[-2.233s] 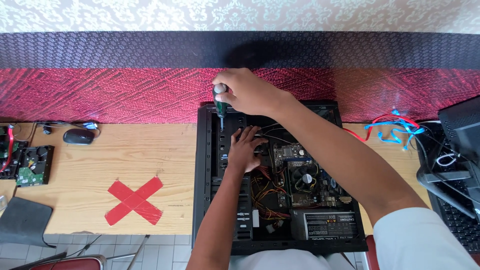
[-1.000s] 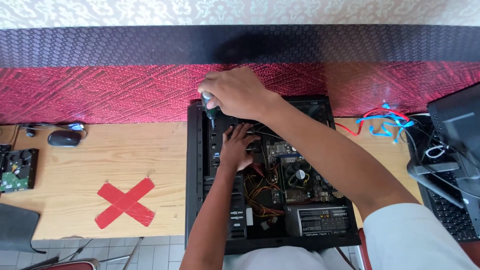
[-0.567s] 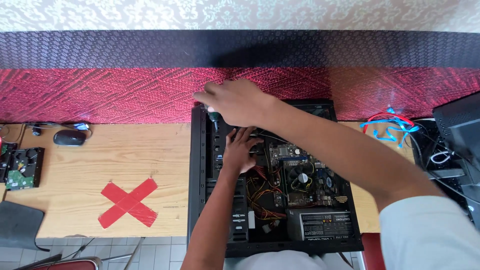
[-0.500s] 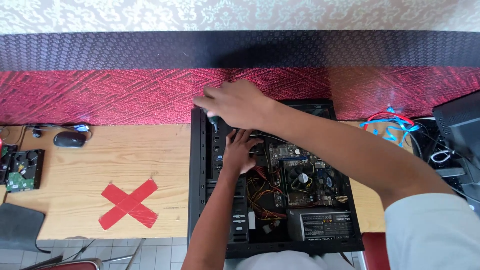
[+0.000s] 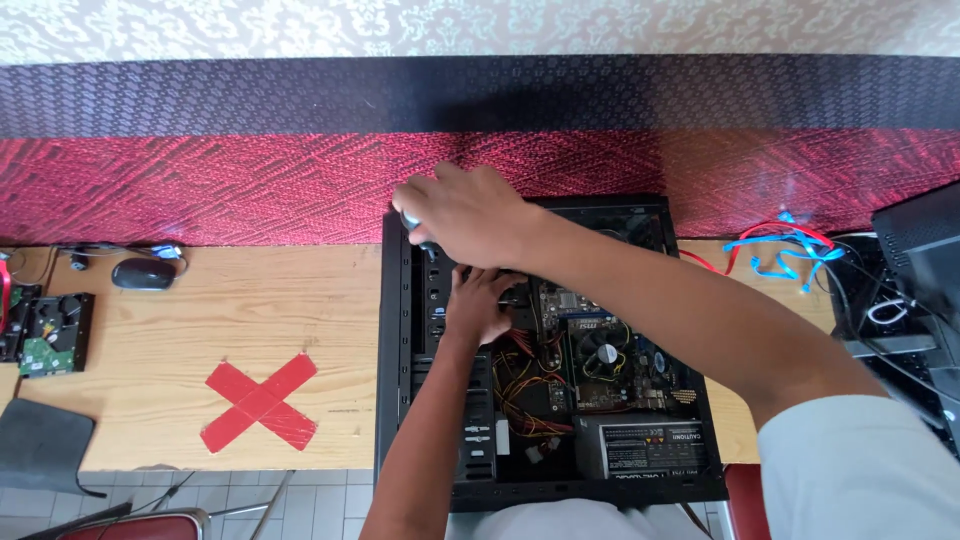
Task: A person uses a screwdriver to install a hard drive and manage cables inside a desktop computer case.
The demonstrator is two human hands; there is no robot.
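From my seat the wooden table (image 5: 200,320) fills the view, backed on the far side by a red patterned cloth (image 5: 200,180). On it, right of centre, lies the open black computer case (image 5: 395,400), its motherboard (image 5: 600,350) with the round cooler fan facing up and a bundle of orange and yellow wires (image 5: 520,385) near the middle.

My right hand (image 5: 465,215) is closed around the handle of a screwdriver (image 5: 412,222) at the case's far left corner, the shaft pointing down into the chassis; only a sliver of the handle shows. My left hand (image 5: 480,305) lies inside the case just below it, fingers curled on a component; whether it grips anything I cannot tell. I judge this to be work on a screw at that corner, and the next move would call for keeping the tip seated and square.

A grey rectangular label (image 5: 652,448) sits on the power supply at the near right of the case. Left of the case, a red tape cross (image 5: 262,402) marks the table. Further left lie a bare hard drive (image 5: 55,335) and a dark mouse (image 5: 143,274); blue and red cables (image 5: 780,250) lie right of the case.
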